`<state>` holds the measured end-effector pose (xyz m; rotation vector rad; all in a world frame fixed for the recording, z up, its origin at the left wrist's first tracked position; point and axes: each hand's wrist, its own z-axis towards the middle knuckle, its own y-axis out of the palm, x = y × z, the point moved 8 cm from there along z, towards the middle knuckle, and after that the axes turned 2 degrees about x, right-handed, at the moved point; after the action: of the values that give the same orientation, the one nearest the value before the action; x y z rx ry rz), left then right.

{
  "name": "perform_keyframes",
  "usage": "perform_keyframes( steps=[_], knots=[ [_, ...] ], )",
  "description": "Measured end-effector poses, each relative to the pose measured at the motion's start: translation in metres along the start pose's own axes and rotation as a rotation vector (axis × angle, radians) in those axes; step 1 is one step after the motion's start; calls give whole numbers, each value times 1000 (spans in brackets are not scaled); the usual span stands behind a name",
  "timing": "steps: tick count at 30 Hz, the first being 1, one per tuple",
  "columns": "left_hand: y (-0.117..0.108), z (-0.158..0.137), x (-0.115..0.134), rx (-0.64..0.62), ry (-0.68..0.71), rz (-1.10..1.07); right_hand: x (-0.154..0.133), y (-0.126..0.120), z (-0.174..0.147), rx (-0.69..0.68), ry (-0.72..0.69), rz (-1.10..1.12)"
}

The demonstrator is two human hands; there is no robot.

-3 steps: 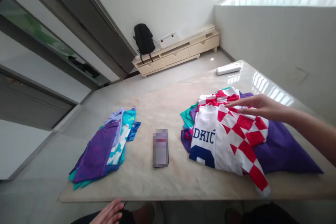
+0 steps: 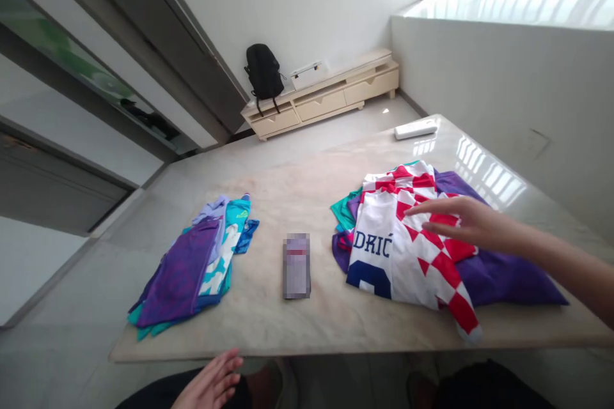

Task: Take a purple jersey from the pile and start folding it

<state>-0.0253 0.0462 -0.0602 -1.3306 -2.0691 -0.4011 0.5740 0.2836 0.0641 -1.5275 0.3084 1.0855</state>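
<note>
A clothes pile (image 2: 185,275) lay near the left edge of the bench (image 2: 316,204), the left hand (image 2: 210,385) hung loosely spread by the near edge, open room flanked a pixelated slab (image 2: 296,266), and the checkered jersey (image 2: 377,217) lay under the spread right hand (image 2: 472,222).

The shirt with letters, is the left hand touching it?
No, the left hand is by the table edge, away from the shirt.

Beyond the pixelated slab (image 2: 296,266), bare worktop (image 2: 297,195) lies open, and a lane runs down each side of it. Further left of it, a clothes pile (image 2: 185,275) stands in the way; further right, a checkered jersey (image 2: 410,262) atop another heap (image 2: 518,284) (its sleeve (image 2: 464,312) juts toward the near edge).
</note>
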Motion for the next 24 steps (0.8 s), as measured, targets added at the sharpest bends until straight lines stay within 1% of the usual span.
perform_keyframes(
  steps=[3, 4, 5, 7, 8, 10, 11, 13, 16, 18, 21, 23, 24],
  knots=[
    [29, -19, -1, -101, 78, 20, -30, 81, -28, -173, -86, -183],
    [35, -26, -1, -135, 106, 28, -36, 105, -35, -188, -117, -264],
    [39, -33, -1, -165, 132, 34, -38, 125, -41, -174, -140, -345],
    [40, -43, -1, -203, 173, 38, -33, 152, -48, -96, -157, -464],
    [38, -46, -1, -214, 193, 33, -28, 160, -49, -61, -166, -498],
    [31, -48, 3, -228, 236, 10, -16, 168, -49, -24, -186, -533],
    [27, -47, 7, -236, 264, -4, -11, 169, -48, -24, -183, -538],
    [19, -45, 22, -243, 337, -17, -1, 165, -46, -32, -125, -531],
    [7, -39, 60, -189, 567, 133, 0, 147, -43, -25, -11, -514],
    [-2, -34, 88, -135, 717, 264, -6, 126, -41, 9, 34, -527],
    [-19, -16, 122, -82, 847, 365, -12, 86, -45, 93, 101, -573],
    [-33, -4, 142, -27, 937, 417, -10, 61, -57, 187, 221, -617],
    [-42, 2, 149, 8, 977, 437, -8, 54, -66, 221, 289, -621]
  ],
)
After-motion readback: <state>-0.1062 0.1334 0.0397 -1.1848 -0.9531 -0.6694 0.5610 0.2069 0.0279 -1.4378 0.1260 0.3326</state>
